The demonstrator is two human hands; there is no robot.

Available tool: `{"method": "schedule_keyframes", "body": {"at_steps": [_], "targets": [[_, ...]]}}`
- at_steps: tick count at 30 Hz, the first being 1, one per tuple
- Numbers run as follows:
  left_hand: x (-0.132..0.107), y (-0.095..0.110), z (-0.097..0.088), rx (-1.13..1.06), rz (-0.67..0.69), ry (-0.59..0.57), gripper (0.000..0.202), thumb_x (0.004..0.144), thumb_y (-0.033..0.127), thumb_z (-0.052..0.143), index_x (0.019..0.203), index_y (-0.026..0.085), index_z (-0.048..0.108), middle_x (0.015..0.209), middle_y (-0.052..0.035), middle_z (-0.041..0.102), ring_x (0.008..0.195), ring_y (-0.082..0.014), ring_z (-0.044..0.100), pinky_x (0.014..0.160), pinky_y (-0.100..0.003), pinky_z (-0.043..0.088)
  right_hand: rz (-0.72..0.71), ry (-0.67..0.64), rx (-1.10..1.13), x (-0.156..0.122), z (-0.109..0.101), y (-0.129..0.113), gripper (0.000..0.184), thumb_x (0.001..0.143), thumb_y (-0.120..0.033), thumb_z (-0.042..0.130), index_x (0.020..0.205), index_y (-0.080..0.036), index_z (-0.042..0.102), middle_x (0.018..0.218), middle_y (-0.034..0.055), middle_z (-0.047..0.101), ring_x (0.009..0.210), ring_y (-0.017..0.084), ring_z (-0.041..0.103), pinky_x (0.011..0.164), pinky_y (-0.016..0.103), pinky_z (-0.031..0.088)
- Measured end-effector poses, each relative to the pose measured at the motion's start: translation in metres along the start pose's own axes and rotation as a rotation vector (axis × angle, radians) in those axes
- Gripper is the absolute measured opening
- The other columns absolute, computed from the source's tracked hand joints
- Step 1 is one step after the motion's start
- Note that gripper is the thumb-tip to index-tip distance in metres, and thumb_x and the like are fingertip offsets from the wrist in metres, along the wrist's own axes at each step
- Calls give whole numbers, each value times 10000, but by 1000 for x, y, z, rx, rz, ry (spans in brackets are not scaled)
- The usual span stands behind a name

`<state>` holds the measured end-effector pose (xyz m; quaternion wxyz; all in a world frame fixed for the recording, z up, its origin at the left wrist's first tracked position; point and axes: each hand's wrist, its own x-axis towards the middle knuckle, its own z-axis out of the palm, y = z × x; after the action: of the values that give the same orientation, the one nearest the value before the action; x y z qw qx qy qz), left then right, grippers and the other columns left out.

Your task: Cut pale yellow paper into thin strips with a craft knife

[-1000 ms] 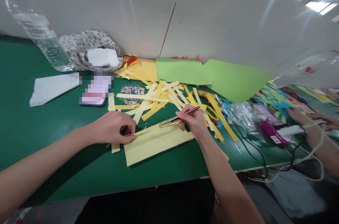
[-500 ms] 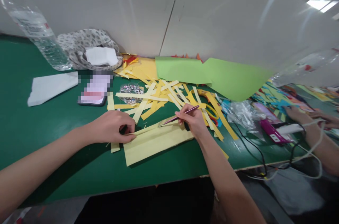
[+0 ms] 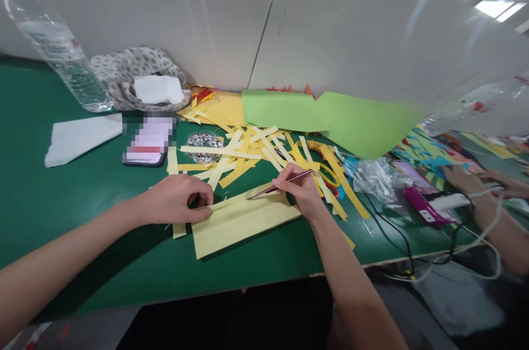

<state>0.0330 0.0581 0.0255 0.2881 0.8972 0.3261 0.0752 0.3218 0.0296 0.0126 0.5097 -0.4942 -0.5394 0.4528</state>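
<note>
A folded pale-yellow paper (image 3: 243,223) lies on the green table in front of me. My left hand (image 3: 182,199) pinches its upper left edge between thumb and curled fingers. In my right hand (image 3: 300,187) is a slim purple pen-like tool (image 3: 273,188), held in a writing grip. Its pointed tip rests on or just above the paper, near the upper edge; whether it is a pen or a blade I cannot tell. Just beyond both hands, several yellow paper strips (image 3: 243,157) lie in a loose pile. Yellow-handled scissors (image 3: 329,175) are partly hidden under strips.
Left stand a water bottle (image 3: 61,47), a patterned cloth bag (image 3: 140,60) and a phone (image 3: 151,138). A clear dish of small beads (image 3: 204,142) sits behind my left hand. Green paper (image 3: 363,124) leans at the wall. Right are cables, a magenta device (image 3: 424,206) and another person's hands (image 3: 463,179).
The purple tool has tilted very slightly in my right hand, its tip staying near the paper's upper edge. My left hand keeps its pinch, and the view shifts slightly.
</note>
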Motion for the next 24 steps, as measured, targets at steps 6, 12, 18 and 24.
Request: {"method": "schedule_keyframes", "body": {"at_steps": [6,12,18,24], "targets": [[18,23,4,10,-117,18,202,823,369,525,815,226,668,698,13,666,613,-141,588,497,-222,334,-7,17,29,-1,1,2,266,628,-276,799,558,-206,552,532,-41,555,504,110,508,523,253,409],[51,43,17,30,-133,77,208,835,354,515,839,218,672,748,-1,700,638,-162,596,499,-245,315,-12,3,27,-1,0,2,269,624,-281,790,556,-209,540,527,-46,555,504,113,507,532,259,413],[56,44,25,32,-158,119,170,831,304,514,818,213,657,747,3,703,655,-162,594,514,-247,305,-11,7,49,-4,0,2,273,614,-261,796,549,-209,536,518,-50,570,490,106,503,504,244,392],[54,40,28,1,-159,143,180,830,329,518,817,218,659,740,7,700,634,-151,581,499,-242,302,-15,-22,57,-4,0,0,260,625,-245,787,536,-209,545,503,-52,562,483,104,491,498,244,376]]}}
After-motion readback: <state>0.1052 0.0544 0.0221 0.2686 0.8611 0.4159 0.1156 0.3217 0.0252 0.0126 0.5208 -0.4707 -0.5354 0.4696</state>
